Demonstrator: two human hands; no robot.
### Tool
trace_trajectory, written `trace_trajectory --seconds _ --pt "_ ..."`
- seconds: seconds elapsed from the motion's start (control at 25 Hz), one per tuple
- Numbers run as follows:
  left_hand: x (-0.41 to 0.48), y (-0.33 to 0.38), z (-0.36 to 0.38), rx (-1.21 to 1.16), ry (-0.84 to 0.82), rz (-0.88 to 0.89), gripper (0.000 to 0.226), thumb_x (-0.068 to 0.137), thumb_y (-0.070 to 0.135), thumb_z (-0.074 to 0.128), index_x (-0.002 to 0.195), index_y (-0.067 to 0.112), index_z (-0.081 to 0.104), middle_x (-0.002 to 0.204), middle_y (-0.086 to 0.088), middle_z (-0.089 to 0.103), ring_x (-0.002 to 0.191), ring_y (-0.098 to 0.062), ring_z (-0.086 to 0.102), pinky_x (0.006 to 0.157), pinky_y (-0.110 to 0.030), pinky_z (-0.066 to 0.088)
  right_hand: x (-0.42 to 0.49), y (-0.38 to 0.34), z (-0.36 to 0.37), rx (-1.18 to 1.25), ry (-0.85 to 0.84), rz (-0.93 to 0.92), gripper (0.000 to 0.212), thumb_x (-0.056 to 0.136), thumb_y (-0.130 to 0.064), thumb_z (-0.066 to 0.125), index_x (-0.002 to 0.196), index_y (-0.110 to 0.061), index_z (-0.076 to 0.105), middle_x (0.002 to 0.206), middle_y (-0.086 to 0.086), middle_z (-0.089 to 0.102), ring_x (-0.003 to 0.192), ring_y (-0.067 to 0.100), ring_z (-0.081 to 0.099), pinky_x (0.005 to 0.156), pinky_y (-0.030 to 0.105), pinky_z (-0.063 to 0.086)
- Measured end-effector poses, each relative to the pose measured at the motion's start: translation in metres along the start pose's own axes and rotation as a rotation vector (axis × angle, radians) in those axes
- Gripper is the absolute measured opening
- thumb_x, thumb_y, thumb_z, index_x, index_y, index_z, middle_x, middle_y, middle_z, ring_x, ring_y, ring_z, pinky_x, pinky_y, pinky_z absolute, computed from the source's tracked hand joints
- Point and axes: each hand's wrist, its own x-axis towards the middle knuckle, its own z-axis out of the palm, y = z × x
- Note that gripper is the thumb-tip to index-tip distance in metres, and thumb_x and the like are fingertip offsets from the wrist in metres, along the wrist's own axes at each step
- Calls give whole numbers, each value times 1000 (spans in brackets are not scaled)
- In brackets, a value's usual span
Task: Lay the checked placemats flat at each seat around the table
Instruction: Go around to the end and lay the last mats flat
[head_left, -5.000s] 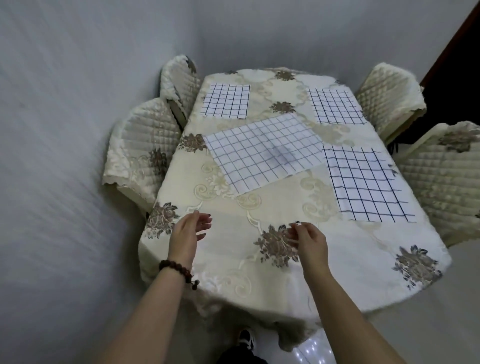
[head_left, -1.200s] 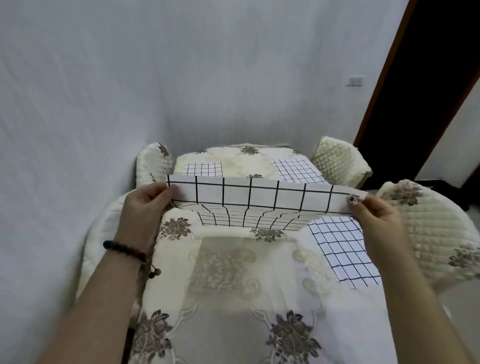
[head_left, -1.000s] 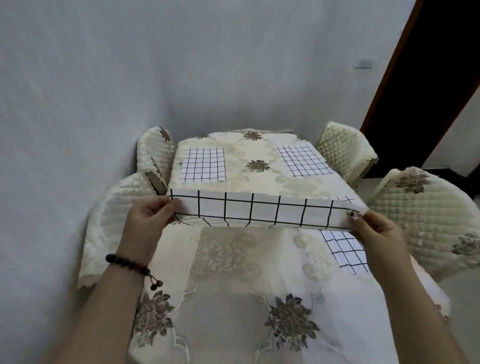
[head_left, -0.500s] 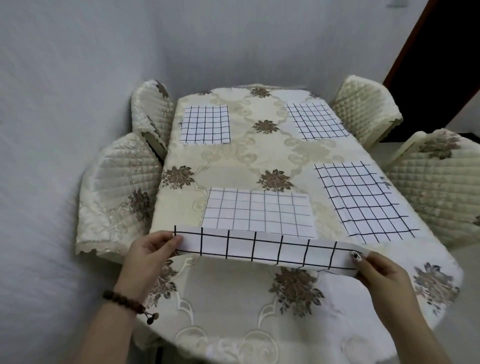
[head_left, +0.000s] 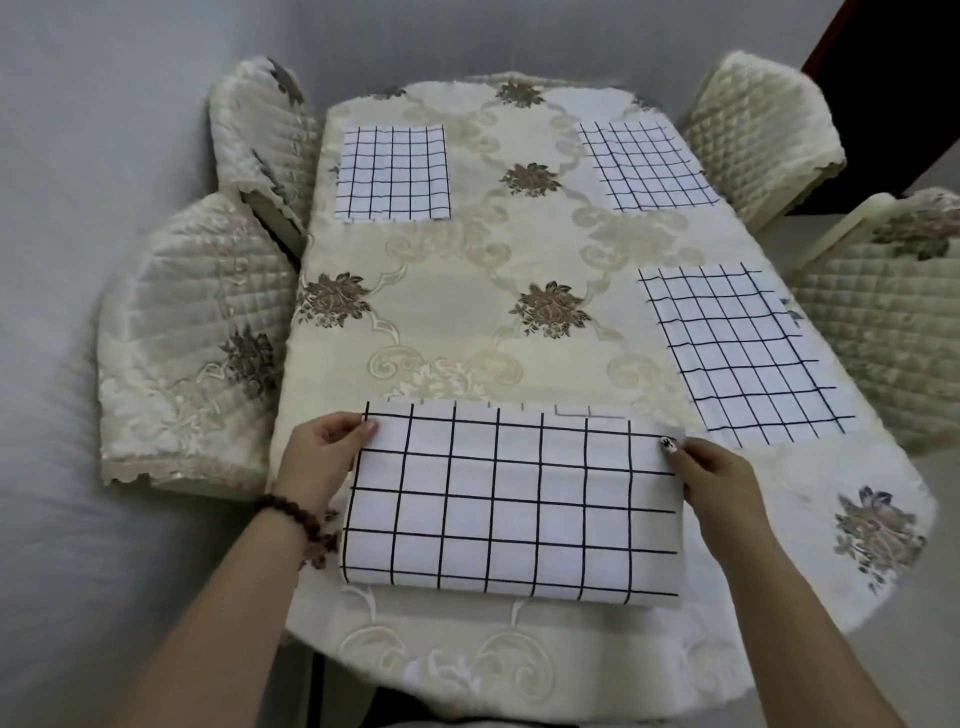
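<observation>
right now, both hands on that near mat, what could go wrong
The held placemat is doubled over, a lower layer peeking past its far edge; if the left hand and right hand let go now, it may stay folded, not flat. It also lies at the end of the table, while the near left chair has no mat before it.

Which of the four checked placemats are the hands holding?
The nearest placemat, at the table's near end: the left hand and right hand pinch its far corners. The other three lie flat, untouched.
</observation>
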Motion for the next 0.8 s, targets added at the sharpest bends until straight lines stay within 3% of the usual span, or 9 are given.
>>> trace_trajectory --seconds 0.16,0.28,0.4,0.6,0.8 --pt "15 -28 13 104 23 -77 6 83 7 68 77 7 67 67 0 66 56 -5 59 50 -10 44 24 19 23 -198 72 86 12 85 -20 67 91 -9 66 77 2 65 69 14 55 62 28 41" --pt "26 -41 17 223 89 -56 8 81 8 71 73 9 67 71 -4 66 70 -18 60 63 -19 49 37 27 36 -279 105 100 13 85 -19 66 92 -9 65 86 7 66 80 21 58 74 31 44" --pt "35 -41 19 445 166 55 9 78 14 74 79 5 71 74 -5 66 74 -21 62 74 -28 49 46 27 45 -378 140 61 5 86 -20 63 86 -16 64 85 3 64 84 20 57 77 29 42" --pt "47 -32 26 542 167 134 12 78 17 73 84 7 71 74 -2 65 74 -19 61 73 -25 45 57 23 60 -516 200 19 12 89 -21 58 84 -13 66 78 1 63 78 19 55 69 27 36" --pt "57 -29 28 567 169 107 10 79 18 72 82 9 69 75 -3 65 73 -19 59 70 -24 40 66 24 68 -518 262 33 12 88 -20 59 83 -10 64 76 1 61 75 20 54 65 27 34"
